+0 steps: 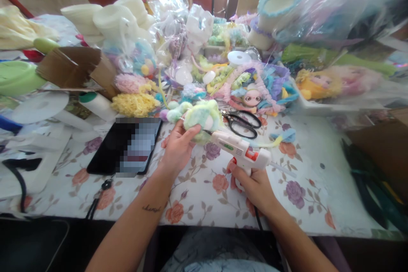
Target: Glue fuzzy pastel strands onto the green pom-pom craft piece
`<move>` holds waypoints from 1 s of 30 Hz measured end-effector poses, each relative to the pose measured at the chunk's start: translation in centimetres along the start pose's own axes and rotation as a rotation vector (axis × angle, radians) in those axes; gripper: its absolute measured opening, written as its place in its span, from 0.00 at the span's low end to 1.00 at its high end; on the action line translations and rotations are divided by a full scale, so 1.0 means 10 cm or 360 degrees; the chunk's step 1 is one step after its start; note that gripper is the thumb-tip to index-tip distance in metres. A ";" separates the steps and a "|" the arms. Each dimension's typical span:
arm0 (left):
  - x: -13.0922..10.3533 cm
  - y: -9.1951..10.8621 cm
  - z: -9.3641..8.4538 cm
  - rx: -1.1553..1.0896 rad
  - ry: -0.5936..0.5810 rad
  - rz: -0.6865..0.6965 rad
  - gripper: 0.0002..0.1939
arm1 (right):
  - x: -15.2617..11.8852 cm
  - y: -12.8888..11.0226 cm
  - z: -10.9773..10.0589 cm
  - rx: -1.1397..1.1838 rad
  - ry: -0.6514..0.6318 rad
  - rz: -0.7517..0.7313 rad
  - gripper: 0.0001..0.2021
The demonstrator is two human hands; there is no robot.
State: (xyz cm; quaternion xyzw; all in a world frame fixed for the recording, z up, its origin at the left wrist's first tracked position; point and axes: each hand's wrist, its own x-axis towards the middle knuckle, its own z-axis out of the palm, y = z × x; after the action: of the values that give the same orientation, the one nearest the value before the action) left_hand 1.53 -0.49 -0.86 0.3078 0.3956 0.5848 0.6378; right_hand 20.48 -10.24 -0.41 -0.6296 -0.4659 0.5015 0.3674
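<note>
My left hand grips a fluffy yellow-green and pale blue plush piece, with a white oval patch on it beside my thumb. Small pastel pompoms hang at its left side. My right hand is wrapped round the handle of a white glue gun, fingers at its red trigger. The dark nozzle points left and reaches the plush piece near my left thumb; whether it touches cannot be made out. A clear glue stick juts from the gun's rear. Black-handled scissors lie just behind the gun.
A phone lies on the flowered tablecloth to the left. Behind are a cardboard box, yarn bundles, a doll face, and a heap of trims and plastic bags. A white tray with dolls stands right.
</note>
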 end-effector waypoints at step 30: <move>0.06 -0.03 -0.04 0.0085 0.0177 0.0036 0.24 | -0.04 -0.07 0.00 -0.0272 0.0010 -0.0323 0.14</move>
State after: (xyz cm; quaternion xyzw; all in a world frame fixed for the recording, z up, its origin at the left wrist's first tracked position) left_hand 1.33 0.02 -1.46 0.2962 0.4425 0.5973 0.5997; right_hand 20.34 -10.43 0.38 -0.6097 -0.5671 0.4184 0.3628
